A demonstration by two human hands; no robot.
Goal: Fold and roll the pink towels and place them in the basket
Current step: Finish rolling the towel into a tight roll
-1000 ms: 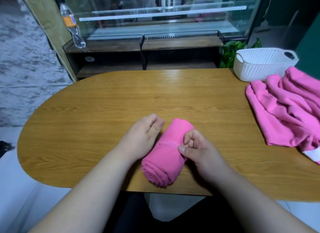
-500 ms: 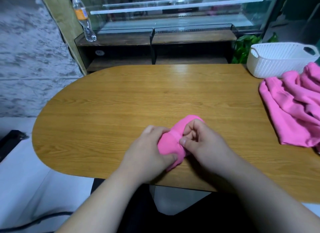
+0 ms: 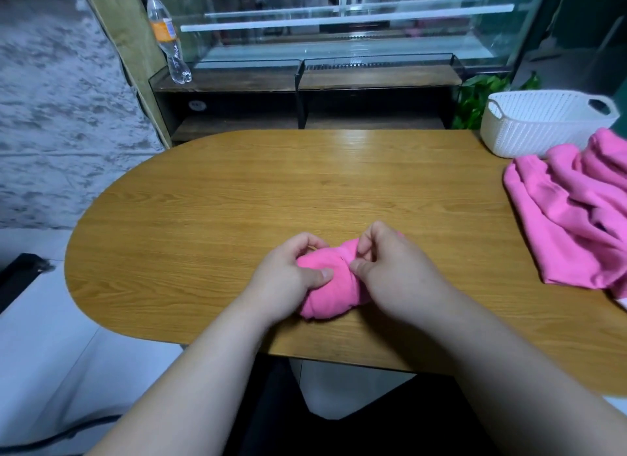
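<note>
Behind everything runs a glass display case (image 3: 339,31) over dark wooden shelving, and in front of it lies the oval wooden table (image 3: 237,201) where the work is done. Well out to the right of the right hand, at the table's edge, a loose pile of pink towels (image 3: 570,218) lies rumpled and unfolded. Just beyond that pile, farther from the hand, stands the white woven basket (image 3: 543,130), and no pink shows above its rim. Close to the near edge both hands meet on one rolled towel (image 3: 325,293), a short fat bundle lying on the table between them. The left hand (image 3: 288,279) is curled round the roll's left end with the thumb pressed across the top. The right hand (image 3: 393,272) pinches the cloth at the roll's upper right between thumb and bent forefinger, apparently at the loose edge, though the seam is too small to read. Far ahead of the left hand, a clear plastic bottle (image 3: 168,38) with an orange label leans on the shelf. The step in hand looks like finishing the roll, tightening it and securing the free edge so it does not spring open. Next it must be carried well to the right and away from the body, over the pile to the basket, under a firm enclosing grip. The roll is soft and will slacken if held by one end only.
</note>
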